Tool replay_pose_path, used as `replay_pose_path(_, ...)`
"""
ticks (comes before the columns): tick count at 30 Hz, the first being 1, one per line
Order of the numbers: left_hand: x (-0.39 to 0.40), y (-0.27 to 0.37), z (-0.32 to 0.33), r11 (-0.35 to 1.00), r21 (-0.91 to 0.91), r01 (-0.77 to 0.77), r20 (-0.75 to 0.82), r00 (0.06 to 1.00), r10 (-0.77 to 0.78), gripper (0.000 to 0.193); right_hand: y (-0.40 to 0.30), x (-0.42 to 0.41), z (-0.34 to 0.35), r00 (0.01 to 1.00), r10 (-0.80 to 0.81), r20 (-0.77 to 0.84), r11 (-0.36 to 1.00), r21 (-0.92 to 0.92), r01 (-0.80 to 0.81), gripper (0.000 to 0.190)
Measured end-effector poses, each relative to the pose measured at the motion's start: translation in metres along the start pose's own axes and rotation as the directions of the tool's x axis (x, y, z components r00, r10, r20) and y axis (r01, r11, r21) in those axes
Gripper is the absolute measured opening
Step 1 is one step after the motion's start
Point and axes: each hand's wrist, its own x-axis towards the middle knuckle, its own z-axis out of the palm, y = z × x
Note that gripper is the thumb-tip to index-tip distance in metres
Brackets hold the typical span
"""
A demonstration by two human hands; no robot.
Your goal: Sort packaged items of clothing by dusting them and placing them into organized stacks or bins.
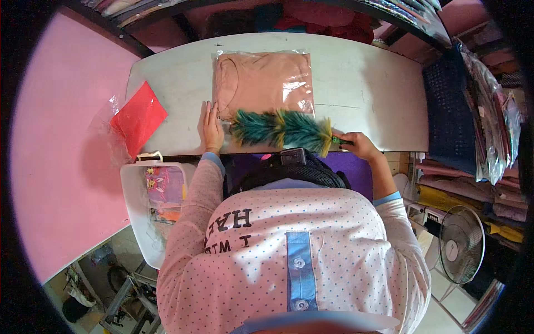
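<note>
A folded peach-coloured garment in a clear plastic bag (267, 81) lies flat on the white tabletop. My left hand (212, 131) rests at the bag's near left corner, its fingers stretched out and gripping nothing that I can see. In my right hand (358, 144) is the short dark handle of a fluffy duster (279, 128), green with yellow bands. The duster stretches leftward across the bag's near edge and hides part of it.
To the left, a red packet (139, 117) in clear plastic leans over the table (167, 71) edge. Below it stands a white plastic bin (139, 208) with packaged items. On the right are a dark blue basket (448, 108), bagged garments (486, 121) and a fan (462, 246).
</note>
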Motion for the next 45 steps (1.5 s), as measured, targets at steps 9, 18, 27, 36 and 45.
replay_pose_path(9,-0.003,-0.01,0.009,0.965,0.245,-0.092,0.077,0.994,0.076,0.048,-0.034,0.029,0.009,0.857,0.253,-0.449,0.932,-0.124,-0.34,0.043)
replay_pose_path(18,-0.007,-0.026,0.015,0.942,0.318,-0.108,0.09,0.992,0.083,0.049,-0.082,0.054,-0.001,0.918,0.002,-0.398,0.965,-0.239,-0.105,0.042)
replay_pose_path(27,-0.004,-0.017,0.009,0.957,0.261,-0.124,0.069,0.992,0.109,0.049,-0.069,0.089,-0.008,0.799,0.036,-0.6,0.96,-0.201,-0.195,0.042)
replay_pose_path(36,-0.003,-0.013,0.008,0.951,0.28,-0.131,0.068,0.991,0.116,0.049,-0.033,0.079,-0.002,0.645,0.377,-0.664,0.825,-0.075,-0.56,0.041)
replay_pose_path(45,-0.002,-0.014,0.007,0.954,0.253,-0.16,0.05,0.987,0.153,0.05,-0.034,0.03,0.052,0.831,0.116,-0.544,0.958,-0.159,-0.238,0.044)
